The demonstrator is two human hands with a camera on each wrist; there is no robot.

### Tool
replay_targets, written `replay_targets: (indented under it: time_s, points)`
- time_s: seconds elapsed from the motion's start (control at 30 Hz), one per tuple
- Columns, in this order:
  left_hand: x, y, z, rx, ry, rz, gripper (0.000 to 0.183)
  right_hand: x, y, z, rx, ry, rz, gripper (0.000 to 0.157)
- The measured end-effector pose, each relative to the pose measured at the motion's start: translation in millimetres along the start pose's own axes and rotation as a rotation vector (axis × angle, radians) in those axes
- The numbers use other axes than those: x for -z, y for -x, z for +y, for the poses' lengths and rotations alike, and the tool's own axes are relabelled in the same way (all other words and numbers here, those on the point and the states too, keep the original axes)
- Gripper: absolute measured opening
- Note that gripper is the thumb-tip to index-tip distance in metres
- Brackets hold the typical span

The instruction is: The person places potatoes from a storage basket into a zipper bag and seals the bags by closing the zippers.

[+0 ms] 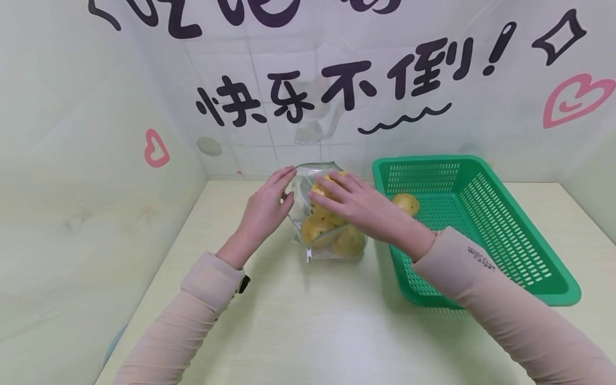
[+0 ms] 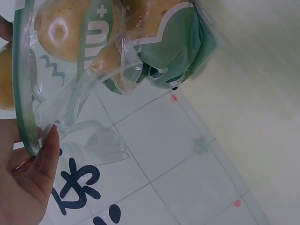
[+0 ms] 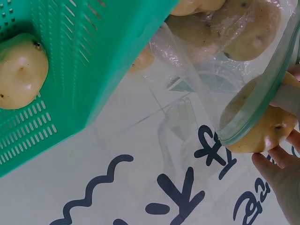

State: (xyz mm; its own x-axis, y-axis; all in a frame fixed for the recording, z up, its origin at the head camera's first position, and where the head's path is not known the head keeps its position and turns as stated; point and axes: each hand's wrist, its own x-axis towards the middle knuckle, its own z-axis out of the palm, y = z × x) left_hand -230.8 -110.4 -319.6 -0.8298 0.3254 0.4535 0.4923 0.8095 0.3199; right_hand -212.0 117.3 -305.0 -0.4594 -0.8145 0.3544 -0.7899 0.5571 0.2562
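Note:
A clear zip bag (image 1: 298,200) with green print stands on the table, several potatoes (image 1: 315,227) inside it. My left hand (image 1: 263,209) pinches the left edge of its mouth between thumb and fingers, which the left wrist view shows from the side as the left hand (image 2: 33,180) at the green zip strip (image 2: 23,98). Over the mouth, my right hand (image 1: 363,208) holds another potato (image 3: 260,140), partly within the rim. Fingers of the right hand (image 3: 283,180) curl round that potato. A white slider (image 1: 309,255) hangs at the near end of the zip.
Right of the bag stands a green plastic basket (image 1: 486,256) with one potato (image 1: 406,203) at its far left; the right forearm passes over its near left side. Behind the table (image 1: 308,326) rises a white printed backdrop (image 1: 414,32).

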Motion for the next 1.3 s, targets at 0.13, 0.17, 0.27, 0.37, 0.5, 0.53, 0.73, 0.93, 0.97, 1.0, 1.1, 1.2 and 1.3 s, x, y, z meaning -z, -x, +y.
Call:
replay_targets:
  time_s: [0.13, 0.17, 0.27, 0.37, 0.5, 0.53, 0.73, 0.93, 0.97, 1.0, 1.1, 1.2, 1.3]
  points:
    - [0.5, -0.2, 0.7, 0.001, 0.000, 0.000, 0.047, 0.3, 0, -1, -0.010, -0.006, -0.015, 0.071]
    - [0.5, -0.2, 0.7, 0.000, -0.001, 0.000, 0.047, 0.2, 0, -1, -0.013, -0.007, -0.022, 0.071]
    - [0.7, -0.2, 1.1, -0.003, 0.002, 0.005, 0.047, 0.6, 1, -1, -0.025, -0.007, -0.032, 0.069]
    - [0.1, 0.2, 0.7, -0.004, 0.003, 0.004, 0.047, 1.3, 0, -1, -0.029, 0.002, -0.010, 0.066]
    - [-1.2, 0.7, -0.2, -0.001, 0.001, -0.003, 0.047, 3.3, 1, 2, -0.024, 0.008, 0.039, 0.061]
    - [-1.5, 0.8, -0.3, 0.000, 0.000, -0.004, 0.047, 3.5, 2, 4, -0.024, 0.010, 0.044, 0.060]
    - [-3.0, 0.6, -0.6, 0.002, 0.002, 0.000, 0.047, 4.9, 10, 13, -0.058, 0.006, 0.047, 0.059]
    - [-3.7, 0.8, -0.5, -0.002, 0.004, 0.003, 0.046, 3.5, 19, 23, -0.105, -0.012, 0.042, 0.062]
    - [-3.7, 0.7, -0.6, -0.002, 0.003, 0.003, 0.046, 3.3, 20, 24, -0.115, -0.012, 0.035, 0.063]
    - [-3.8, 0.7, -0.7, -0.003, 0.004, 0.003, 0.046, 3.0, 21, 25, -0.126, -0.014, 0.025, 0.065]
    - [-3.9, 0.6, -0.6, -0.005, 0.004, 0.005, 0.046, 2.6, 25, 29, -0.148, -0.014, 0.001, 0.068]
    - [-4.1, 0.5, -0.7, -0.006, 0.005, 0.006, 0.046, 0.9, 29, 34, -0.162, -0.006, -0.005, 0.066]
    - [-4.0, 0.4, -0.7, -0.007, 0.006, 0.006, 0.047, -1.5, 33, 41, -0.173, 0.010, -0.001, 0.065]
